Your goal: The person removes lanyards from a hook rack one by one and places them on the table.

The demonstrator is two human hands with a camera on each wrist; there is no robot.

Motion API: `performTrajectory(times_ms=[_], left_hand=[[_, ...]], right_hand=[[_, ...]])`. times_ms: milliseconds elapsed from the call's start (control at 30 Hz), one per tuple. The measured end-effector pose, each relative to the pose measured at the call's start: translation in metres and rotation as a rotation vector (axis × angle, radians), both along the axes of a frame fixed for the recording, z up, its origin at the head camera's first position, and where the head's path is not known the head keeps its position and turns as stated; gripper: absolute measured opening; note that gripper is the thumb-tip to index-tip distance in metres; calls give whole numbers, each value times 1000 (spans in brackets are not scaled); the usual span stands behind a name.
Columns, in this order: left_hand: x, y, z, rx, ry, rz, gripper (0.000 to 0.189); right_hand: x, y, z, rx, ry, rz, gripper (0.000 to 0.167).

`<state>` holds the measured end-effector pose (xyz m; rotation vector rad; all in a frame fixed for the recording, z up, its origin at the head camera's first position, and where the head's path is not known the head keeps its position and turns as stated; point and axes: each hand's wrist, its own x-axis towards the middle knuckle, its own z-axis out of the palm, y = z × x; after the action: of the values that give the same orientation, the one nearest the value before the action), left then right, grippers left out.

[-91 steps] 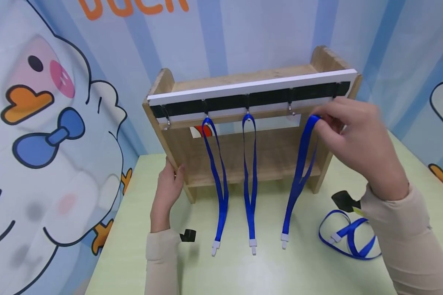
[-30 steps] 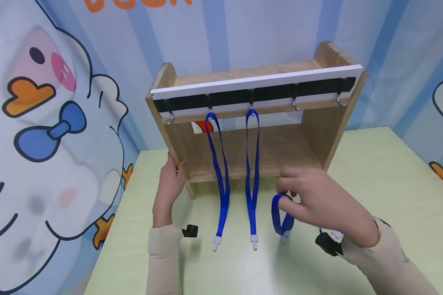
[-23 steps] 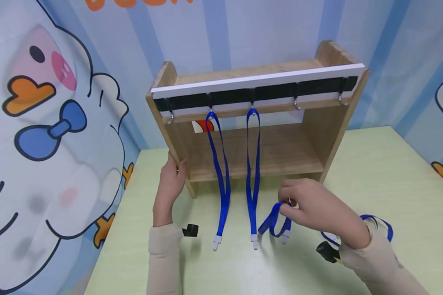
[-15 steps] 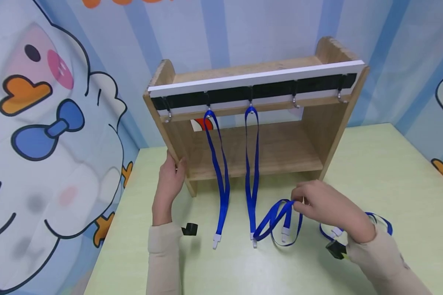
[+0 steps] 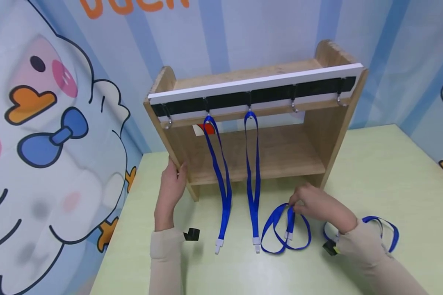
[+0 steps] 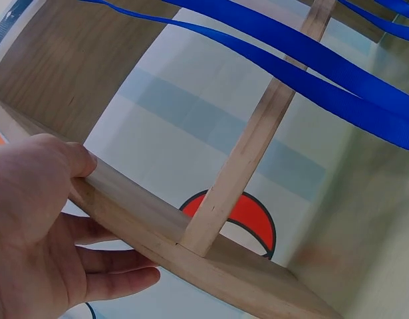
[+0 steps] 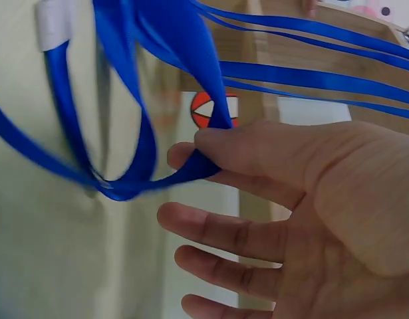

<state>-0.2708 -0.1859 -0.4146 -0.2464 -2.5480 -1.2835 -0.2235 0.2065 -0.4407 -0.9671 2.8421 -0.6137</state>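
My left hand grips the left side panel of a small wooden shelf. In the left wrist view, the thumb lies on the panel's inner side and the other fingers are outside. At the lower right, my right hand pinches a blue lanyard between thumb and index finger, the other fingers spread. Most of this lanyard lies in loops on the table, its white clip beside them. Two more blue lanyards, one left and one right, hang from metal hooks on the shelf's front rail.
Another blue lanyard lies on the table at the right, partly hidden by the right forearm. Bare hooks show at the rail's left end and right end. A cartoon-printed cloth stands behind.
My right hand has come down from the rail's right end to the table with the lanyard, which went from hanging to lying in loops. My left hand keeps its grip on the shelf.
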Motion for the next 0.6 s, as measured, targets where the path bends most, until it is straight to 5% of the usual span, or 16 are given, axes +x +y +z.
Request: performTrajectory(times_ms=[200, 600], left_hand=[[1, 1, -1, -1, 16, -2, 54], [-1, 0, -1, 22, 3, -4, 54]], right_hand=[[2, 0, -14, 70, -6, -33, 7], [15, 4, -16, 161, -224, -120, 8]])
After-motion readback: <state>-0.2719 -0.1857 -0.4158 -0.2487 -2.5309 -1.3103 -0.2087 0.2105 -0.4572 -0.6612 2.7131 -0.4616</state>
